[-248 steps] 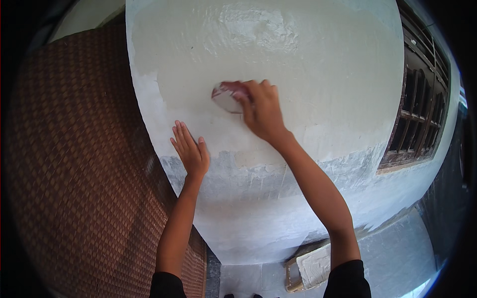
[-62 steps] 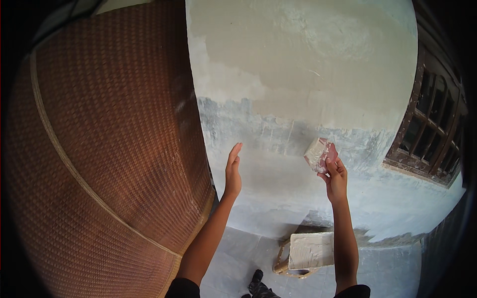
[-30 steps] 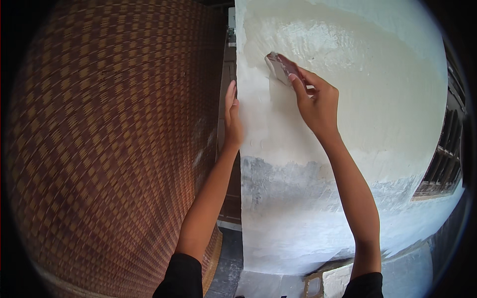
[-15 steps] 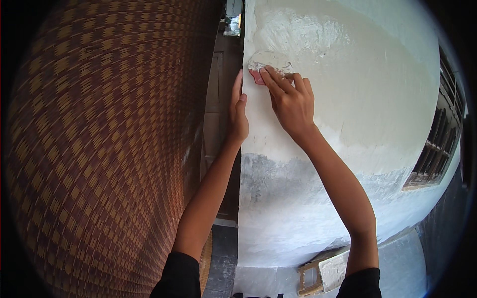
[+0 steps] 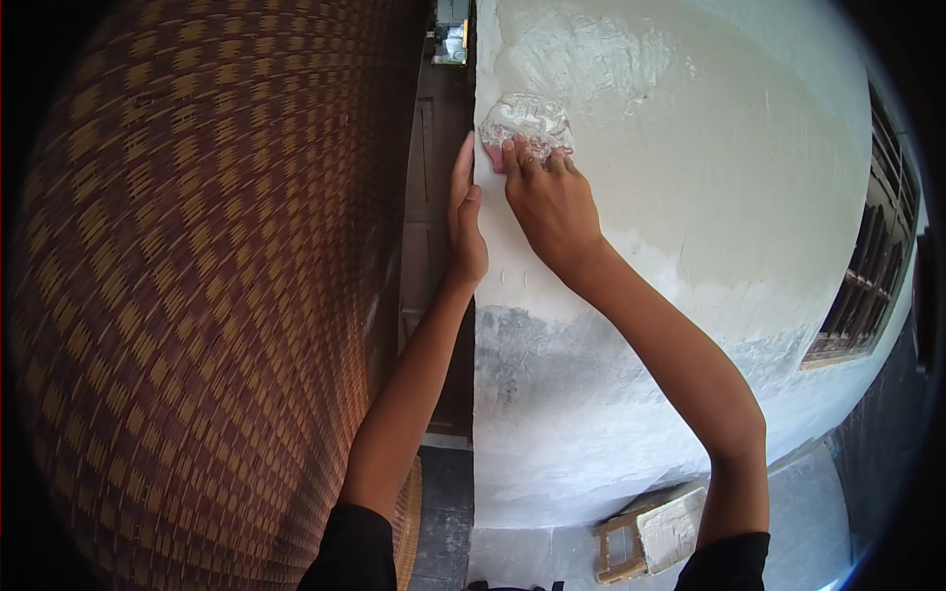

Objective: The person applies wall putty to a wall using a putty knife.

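Note:
My right hand [image 5: 554,202] presses a red putty spreader [image 5: 496,158] against the wall near its left edge, fingers spread over the tool. Thick, wet white putty [image 5: 527,113] covers most of the spreader's face. Just left of it, my left hand [image 5: 466,222] lies along the wall's vertical corner, fingers stretched upward and holding nothing. Cream-coloured putty coats the upper part of the wall [image 5: 719,187], with a rough, shiny patch above the spreader. Lower down, the surface turns grey and whitish.
A woven brown mat [image 5: 217,295] fills the left side, close to my left arm. Behind the gap stands a brown door [image 5: 419,177]. A barred window [image 5: 857,266] is set at the right. On the floor lies a wooden frame [image 5: 619,552] beside a putty-smeared board [image 5: 670,532].
My right hand has shifted slightly left and turned with the spreader, whose putty-laden face now shows more. My left hand stays at the corner.

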{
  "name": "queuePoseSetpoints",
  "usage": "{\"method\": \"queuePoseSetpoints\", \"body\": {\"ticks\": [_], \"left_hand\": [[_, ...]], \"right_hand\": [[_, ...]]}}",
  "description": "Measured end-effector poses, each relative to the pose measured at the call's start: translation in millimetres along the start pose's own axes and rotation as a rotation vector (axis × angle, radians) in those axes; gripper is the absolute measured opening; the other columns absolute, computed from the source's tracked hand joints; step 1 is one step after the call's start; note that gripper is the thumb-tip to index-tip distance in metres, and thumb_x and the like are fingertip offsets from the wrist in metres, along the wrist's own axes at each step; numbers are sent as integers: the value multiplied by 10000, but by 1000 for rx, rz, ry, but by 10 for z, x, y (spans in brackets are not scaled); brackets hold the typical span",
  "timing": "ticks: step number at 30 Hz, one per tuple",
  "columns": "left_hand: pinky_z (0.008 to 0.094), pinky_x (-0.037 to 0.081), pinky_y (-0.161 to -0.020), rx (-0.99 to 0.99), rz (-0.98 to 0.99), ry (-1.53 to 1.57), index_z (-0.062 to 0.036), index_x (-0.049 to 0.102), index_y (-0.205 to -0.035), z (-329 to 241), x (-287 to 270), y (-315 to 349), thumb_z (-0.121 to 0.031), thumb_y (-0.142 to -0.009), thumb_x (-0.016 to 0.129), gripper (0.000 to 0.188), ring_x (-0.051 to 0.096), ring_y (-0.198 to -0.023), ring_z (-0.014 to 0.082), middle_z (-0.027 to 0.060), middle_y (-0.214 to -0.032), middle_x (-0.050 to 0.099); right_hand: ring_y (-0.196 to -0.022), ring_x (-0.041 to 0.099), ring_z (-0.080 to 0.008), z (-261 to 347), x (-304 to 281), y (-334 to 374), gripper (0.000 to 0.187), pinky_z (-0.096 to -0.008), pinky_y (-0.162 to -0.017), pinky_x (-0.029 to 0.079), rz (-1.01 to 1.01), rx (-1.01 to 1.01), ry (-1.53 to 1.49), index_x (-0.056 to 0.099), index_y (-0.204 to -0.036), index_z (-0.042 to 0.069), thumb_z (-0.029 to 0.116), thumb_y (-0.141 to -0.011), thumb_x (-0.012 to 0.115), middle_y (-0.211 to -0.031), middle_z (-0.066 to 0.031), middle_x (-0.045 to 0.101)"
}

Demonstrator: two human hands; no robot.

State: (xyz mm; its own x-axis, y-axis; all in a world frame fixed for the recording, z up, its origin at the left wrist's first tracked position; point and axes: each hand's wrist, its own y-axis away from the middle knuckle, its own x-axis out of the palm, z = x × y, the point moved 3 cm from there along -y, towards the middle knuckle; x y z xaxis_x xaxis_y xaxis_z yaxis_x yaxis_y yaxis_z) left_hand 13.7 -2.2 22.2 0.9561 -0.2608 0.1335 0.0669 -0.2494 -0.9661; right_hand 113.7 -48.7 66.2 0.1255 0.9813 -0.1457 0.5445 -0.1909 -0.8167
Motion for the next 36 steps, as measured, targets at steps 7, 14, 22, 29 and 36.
{"method": "queuePoseSetpoints", "body": {"ticks": [7,14,22,29,36], "left_hand": [[403,79,-1242,25,10,13,81,198,-1540,23,-65,-40,-367,-1014,308,700,150,-1529,298,216,-1628,197],[407,75,-1241,43,13,-12,84,193,-1539,-28,0,-12,-468,-995,326,787,155,-1527,305,226,-1624,197],[408,79,-1240,-19,14,11,83,212,-1534,17,-29,-14,-502,-967,348,826,158,-1527,300,224,-1623,207],[396,122,-1226,4,34,55,61,203,-1552,46,-24,3,-362,-984,352,724,208,-1514,279,202,-1625,226],[392,118,-1228,-11,37,53,61,193,-1554,73,22,28,-327,-985,340,704,198,-1517,279,203,-1628,215]], "right_hand": [[-991,699,-418,59,40,32,452,-414,-870,589,64,-8,-19,608,-1272,-70,58,-838,611,-1279,-232,638],[-936,713,-446,153,26,132,333,-412,-775,621,55,-19,9,660,-1177,-74,90,-892,610,-1229,-224,670],[-958,701,-469,174,99,269,328,-421,-790,621,43,28,-50,665,-1168,-79,55,-872,621,-1246,-236,658],[-977,687,-494,288,131,360,403,-438,-774,625,114,18,4,650,-1204,-90,19,-816,644,-1249,-250,652],[-989,682,-499,360,178,521,441,-433,-780,625,155,37,5,643,-1219,-94,3,-789,656,-1235,-256,658]]}}
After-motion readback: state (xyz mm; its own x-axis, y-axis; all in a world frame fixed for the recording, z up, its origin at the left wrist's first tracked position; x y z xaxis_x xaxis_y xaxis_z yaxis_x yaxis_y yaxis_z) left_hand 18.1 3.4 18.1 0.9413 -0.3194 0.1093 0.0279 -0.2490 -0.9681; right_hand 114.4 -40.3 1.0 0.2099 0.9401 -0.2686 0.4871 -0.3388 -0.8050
